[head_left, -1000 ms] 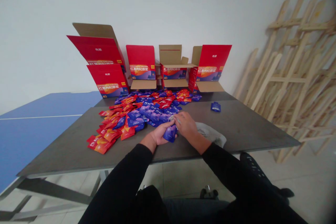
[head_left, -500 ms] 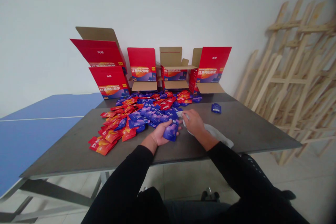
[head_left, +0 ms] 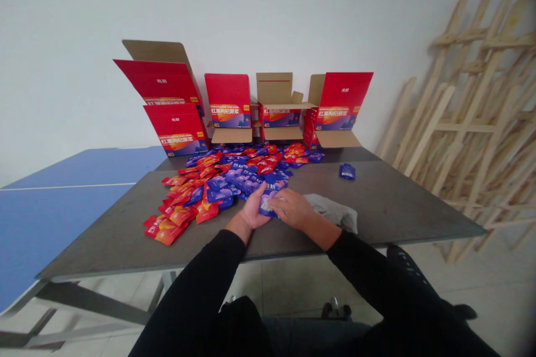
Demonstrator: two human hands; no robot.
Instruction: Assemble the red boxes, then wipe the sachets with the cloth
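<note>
My left hand [head_left: 253,213] is closed round a purple-blue pouch [head_left: 268,195], thumb along its left edge and printed face up. My right hand [head_left: 295,209] presses a bunched tip of a whitish cloth against the front of this pouch. The rest of the cloth [head_left: 335,211] trails under the right wrist onto the table. Just beyond the hands lies a heap of purple pouches [head_left: 245,178] mixed with red-orange pouches [head_left: 178,215]. One purple pouch [head_left: 347,172] rests apart on the right.
Several red cartons with raised flaps stand along the wall, among them an outer-left carton [head_left: 178,131] and an outer-right carton [head_left: 337,117]. The grey table's [head_left: 138,251] front edge is near my forearms. A blue table [head_left: 84,178] adjoins at left; wooden easels [head_left: 460,128] lean at right.
My right hand has moved left and down, bringing the cloth tip from beside the pouch onto its face. The trailing cloth has shifted left. The left hand keeps hold of the pouch.
</note>
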